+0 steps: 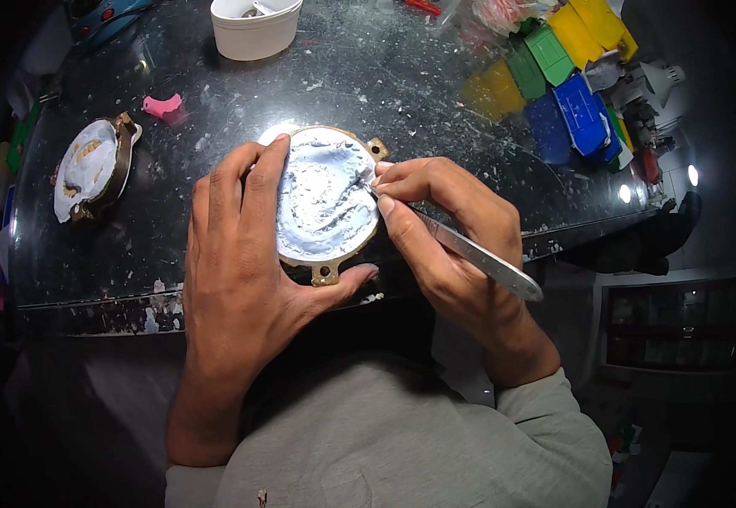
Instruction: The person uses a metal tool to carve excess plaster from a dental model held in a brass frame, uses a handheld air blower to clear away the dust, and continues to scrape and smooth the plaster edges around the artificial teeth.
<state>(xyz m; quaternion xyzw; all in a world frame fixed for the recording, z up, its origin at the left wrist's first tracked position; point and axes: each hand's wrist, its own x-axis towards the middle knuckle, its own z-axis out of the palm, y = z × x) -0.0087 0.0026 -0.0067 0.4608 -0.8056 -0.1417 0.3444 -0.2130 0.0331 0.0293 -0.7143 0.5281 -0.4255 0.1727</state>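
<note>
A round brass flask half [325, 273], filled with white plaster [321, 203], is held near the table's front edge. My left hand [241, 245] wraps its left side, fingers along the rim and thumb below the lower lug. The plaster surface is rough, with a curved ridge and a dark groove at the right. In my right hand [461, 220] is a scalpel [482, 258] with a flat metal handle, pinched close to its working end. Its tip meets the plaster's right side, where my fingers partly hide it.
To the left lies another plaster-filled flask half [88, 169], with a pink piece [163, 107] nearby. A white oval tub [257, 38] stands at the back. Blue [582, 117], green [548, 55] and yellow [576, 35] bins sit far right. A teal device [105, 19] is at the far left.
</note>
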